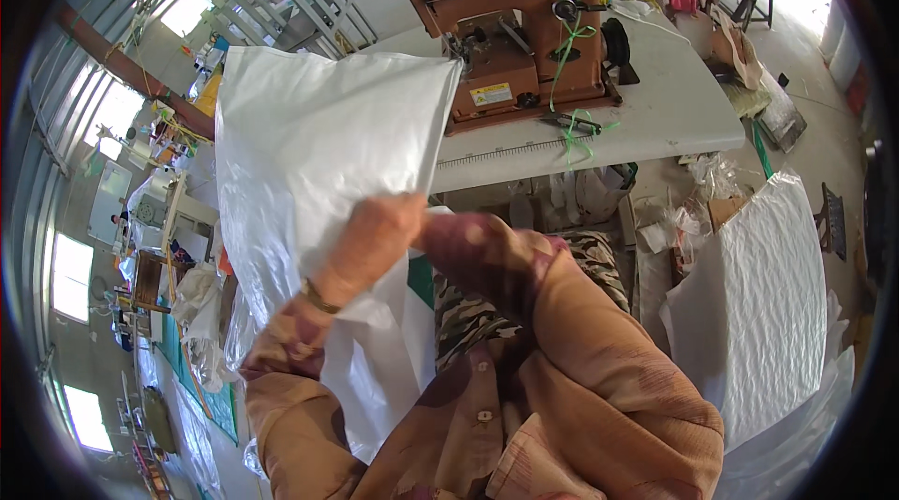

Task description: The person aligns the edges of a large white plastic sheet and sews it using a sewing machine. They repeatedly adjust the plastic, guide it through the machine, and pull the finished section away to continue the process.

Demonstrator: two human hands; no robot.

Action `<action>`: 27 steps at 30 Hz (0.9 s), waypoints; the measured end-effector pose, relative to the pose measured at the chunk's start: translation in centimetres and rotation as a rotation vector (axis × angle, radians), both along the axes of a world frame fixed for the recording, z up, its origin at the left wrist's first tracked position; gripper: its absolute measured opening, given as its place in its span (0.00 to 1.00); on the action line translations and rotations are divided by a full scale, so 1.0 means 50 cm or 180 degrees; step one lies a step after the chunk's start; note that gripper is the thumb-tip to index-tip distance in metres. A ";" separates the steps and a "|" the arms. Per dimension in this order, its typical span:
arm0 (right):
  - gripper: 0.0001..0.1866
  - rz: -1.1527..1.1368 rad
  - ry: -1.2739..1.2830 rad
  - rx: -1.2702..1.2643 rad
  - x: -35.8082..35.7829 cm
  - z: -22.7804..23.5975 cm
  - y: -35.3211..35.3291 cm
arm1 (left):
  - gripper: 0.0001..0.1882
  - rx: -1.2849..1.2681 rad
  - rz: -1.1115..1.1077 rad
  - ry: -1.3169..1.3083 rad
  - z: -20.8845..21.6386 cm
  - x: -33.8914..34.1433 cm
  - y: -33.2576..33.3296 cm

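A large white plastic sheet [323,135], perhaps a sack, hangs down in front of me and spreads over the left end of the sewing table. My left hand [367,238], with a bracelet or watch at its wrist, is closed at the sheet's right edge, and its fingers are smeared by motion. From the right, my sleeve reaches in until it meets the left hand. What shows of my right hand [412,212] is blurred and merges with the left one, so its fingers cannot be made out. Beyond the sheet's right edge stands a brown industrial sewing machine [524,32].
Thread snips [573,124] lie with green thread on the white sewing table [655,130], which has a ruler strip along its front. At my right rises a stack of white plastic sheets [773,303]. Clutter and a green tarp [220,406] fill the left side.
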State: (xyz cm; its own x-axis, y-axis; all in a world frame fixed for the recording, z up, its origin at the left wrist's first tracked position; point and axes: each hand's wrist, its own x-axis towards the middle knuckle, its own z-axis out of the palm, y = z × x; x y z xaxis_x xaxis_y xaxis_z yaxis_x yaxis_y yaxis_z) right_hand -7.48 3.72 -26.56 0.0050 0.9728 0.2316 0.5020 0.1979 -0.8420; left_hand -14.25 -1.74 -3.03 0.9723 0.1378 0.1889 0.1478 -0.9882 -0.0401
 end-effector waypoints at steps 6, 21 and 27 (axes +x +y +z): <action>0.12 0.0725 0.0103 0.0673 0.088 -0.011 -0.091 | 0.04 0.0176 0.0750 -0.0294 -0.210 -0.032 -0.003; 0.11 -0.0451 -0.2832 0.1967 0.450 0.335 -0.075 | 0.06 -0.0512 0.1318 -0.2054 -0.290 -0.015 -0.036; 0.11 -0.0246 -0.2661 0.1927 0.467 0.340 -0.077 | 0.07 -0.0847 0.1271 -0.2469 -0.260 -0.018 -0.045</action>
State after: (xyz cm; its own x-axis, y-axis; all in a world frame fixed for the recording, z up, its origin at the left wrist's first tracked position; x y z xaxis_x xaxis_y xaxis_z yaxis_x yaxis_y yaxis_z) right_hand 15.85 -0.16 -9.58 -0.3251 0.6961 0.6402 0.9099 0.4146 0.0113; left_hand -15.16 -3.99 -16.04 0.4565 0.5695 0.6836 0.3715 -0.8201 0.4352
